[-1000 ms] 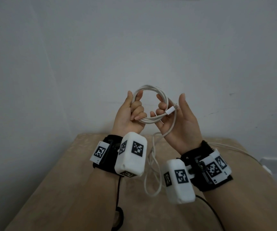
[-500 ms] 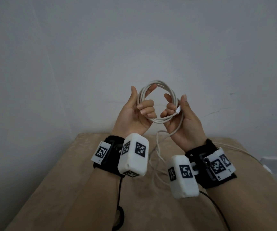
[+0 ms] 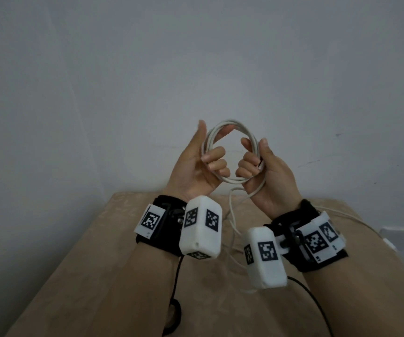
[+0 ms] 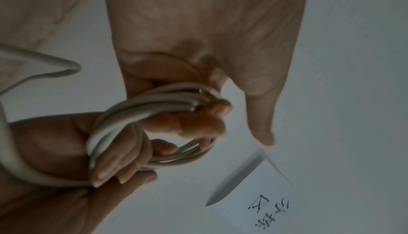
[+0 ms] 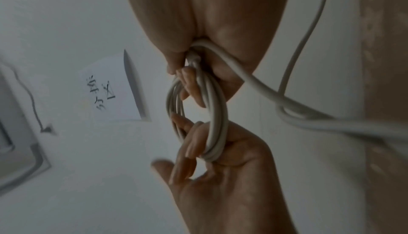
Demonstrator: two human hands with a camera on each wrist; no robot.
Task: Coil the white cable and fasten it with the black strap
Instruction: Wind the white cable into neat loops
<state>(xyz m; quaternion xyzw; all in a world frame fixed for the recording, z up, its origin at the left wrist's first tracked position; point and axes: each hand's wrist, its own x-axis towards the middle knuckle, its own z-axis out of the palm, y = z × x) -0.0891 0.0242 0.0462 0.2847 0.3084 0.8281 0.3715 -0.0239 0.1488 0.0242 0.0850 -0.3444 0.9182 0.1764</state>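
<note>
Two hands hold the white cable (image 3: 230,152) as a ring above the tabletop's (image 3: 113,263) far edge: left hand (image 3: 196,166) and right hand (image 3: 266,176) each curl fingers round opposite sides, keeping loops together (slack trails down, uncoiled).

Plain room: bare wall (image 3: 196,69), beige-covered table (image 3: 98,276), handwritten paper sign (image 4: 264,199).

- Centre frame: left hand (image 3: 196,166) and right hand (image 3: 261,171) grip opposite sides of the coiled white cable (image 3: 230,128).
- Loose cable trails down onto the beige table (image 3: 128,276) below.
</note>
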